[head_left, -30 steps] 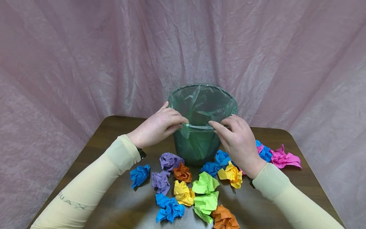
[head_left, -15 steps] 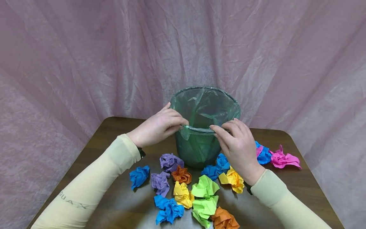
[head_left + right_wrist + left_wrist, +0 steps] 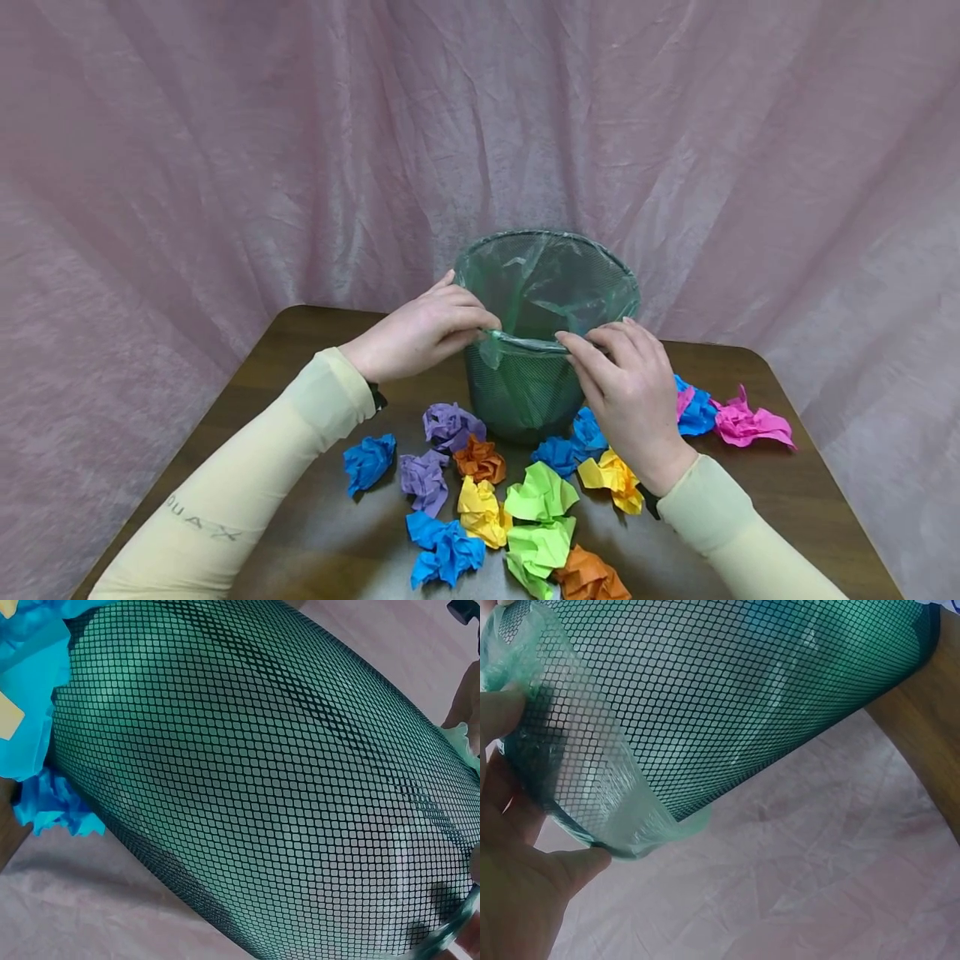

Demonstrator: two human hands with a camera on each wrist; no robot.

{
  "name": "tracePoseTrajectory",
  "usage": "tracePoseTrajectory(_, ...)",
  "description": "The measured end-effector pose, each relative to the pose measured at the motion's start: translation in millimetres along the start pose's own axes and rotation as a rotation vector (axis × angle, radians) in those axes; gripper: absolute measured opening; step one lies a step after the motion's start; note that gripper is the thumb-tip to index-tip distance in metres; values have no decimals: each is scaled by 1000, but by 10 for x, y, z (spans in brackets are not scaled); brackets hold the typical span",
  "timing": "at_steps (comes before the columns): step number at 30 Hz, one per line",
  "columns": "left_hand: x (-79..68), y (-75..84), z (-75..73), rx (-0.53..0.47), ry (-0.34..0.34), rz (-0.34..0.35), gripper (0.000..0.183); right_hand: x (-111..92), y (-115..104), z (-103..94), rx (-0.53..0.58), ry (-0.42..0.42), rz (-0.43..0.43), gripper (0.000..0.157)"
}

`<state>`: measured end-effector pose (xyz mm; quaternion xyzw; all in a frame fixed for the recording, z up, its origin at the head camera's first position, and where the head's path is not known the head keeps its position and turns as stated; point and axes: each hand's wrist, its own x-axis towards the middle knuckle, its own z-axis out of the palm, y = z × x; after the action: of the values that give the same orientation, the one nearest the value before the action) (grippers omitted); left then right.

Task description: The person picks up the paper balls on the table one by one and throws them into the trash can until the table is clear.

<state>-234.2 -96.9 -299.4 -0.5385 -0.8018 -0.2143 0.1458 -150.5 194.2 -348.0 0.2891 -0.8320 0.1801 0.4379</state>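
Partly behind the right hand (image 3: 632,387), the lined rim (image 3: 528,342) of the bin (image 3: 517,396).

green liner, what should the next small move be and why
I'd probably have the right hand fold more green liner down over the edge of the mesh bin: it hangs outside by the left hand, but in the right wrist view the mesh below the right hand looks mostly bare.

Soft light falling on curtain (image 3: 465,117); pale sheen showing on tabletop (image 3: 492,577); left wrist view rendering left hand (image 3: 517,877) dim.
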Motion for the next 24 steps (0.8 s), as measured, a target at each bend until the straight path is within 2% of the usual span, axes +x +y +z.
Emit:
tracePoseTrajectory(11,9,-10,-32,-10,-47,-15,27,4,-24,-1,-6,15,-24,29)
tracePoseTrajectory(18,-5,2,-29,-8,-33,-3,27,4,-45,10,6,44,-34,27)
tracePoseTrajectory(24,-11,-3,-19,-12,-26,0,27,-5,-31,10,1,30,-27,27)
